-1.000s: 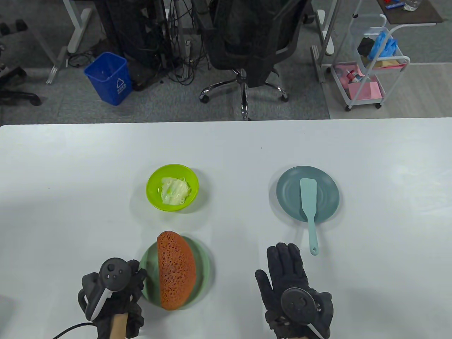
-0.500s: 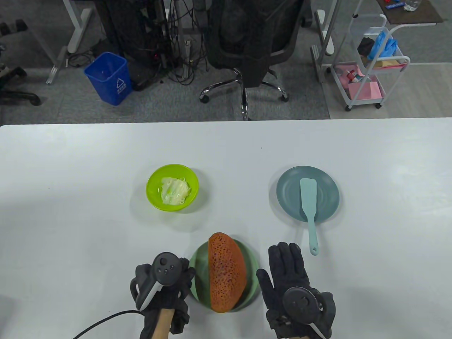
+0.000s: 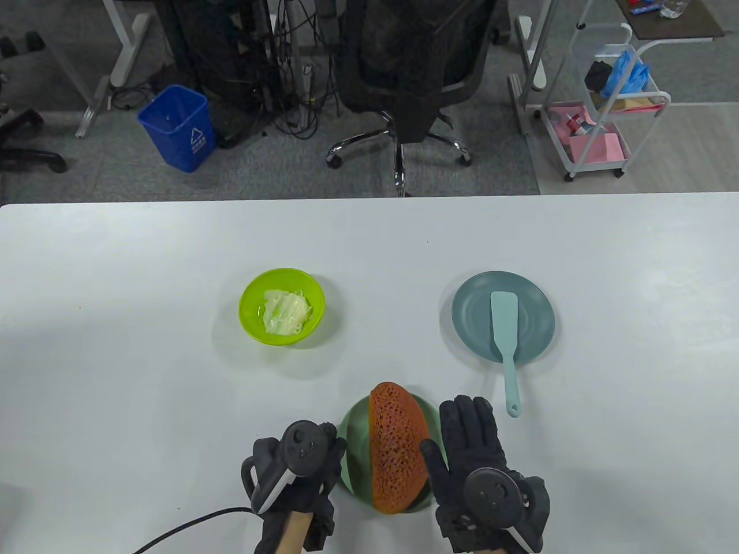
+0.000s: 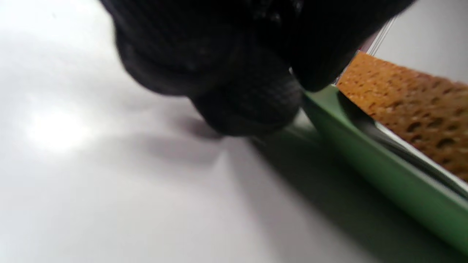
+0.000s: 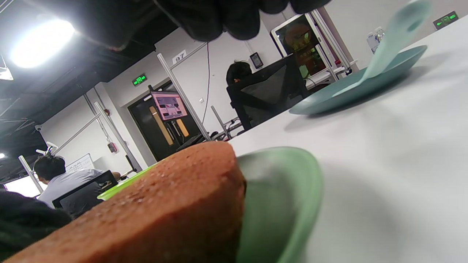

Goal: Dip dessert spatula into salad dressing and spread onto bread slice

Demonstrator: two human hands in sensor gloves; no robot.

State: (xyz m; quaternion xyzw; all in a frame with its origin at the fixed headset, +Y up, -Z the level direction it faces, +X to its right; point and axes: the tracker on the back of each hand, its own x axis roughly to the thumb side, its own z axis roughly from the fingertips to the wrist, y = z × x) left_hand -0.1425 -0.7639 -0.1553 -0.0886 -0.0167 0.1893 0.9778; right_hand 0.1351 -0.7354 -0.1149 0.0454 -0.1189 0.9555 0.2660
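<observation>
A brown porous bread slice (image 3: 398,456) lies on a green plate (image 3: 355,456) at the table's front middle. My left hand (image 3: 332,456) holds the plate's left rim; in the left wrist view its fingers (image 4: 248,106) sit at the rim (image 4: 365,175) beside the bread (image 4: 413,109). My right hand (image 3: 467,427) lies open and flat on the table, its thumb against the plate's right edge. A pale teal spatula (image 3: 504,329) rests on a teal plate (image 3: 470,306), its handle pointing toward my right hand. A lime bowl (image 3: 248,300) holds creamy dressing (image 3: 284,311).
The right wrist view shows the bread (image 5: 164,212) and green plate (image 5: 289,197) close by, with the spatula (image 5: 395,40) on the teal plate (image 5: 329,102) beyond. A cable trails from my left wrist. Beyond the far table edge stand a chair and a blue bin.
My left hand has slid the green plate with the bread to the right, from the front left to beside my right hand. The right hand has stayed flat.
</observation>
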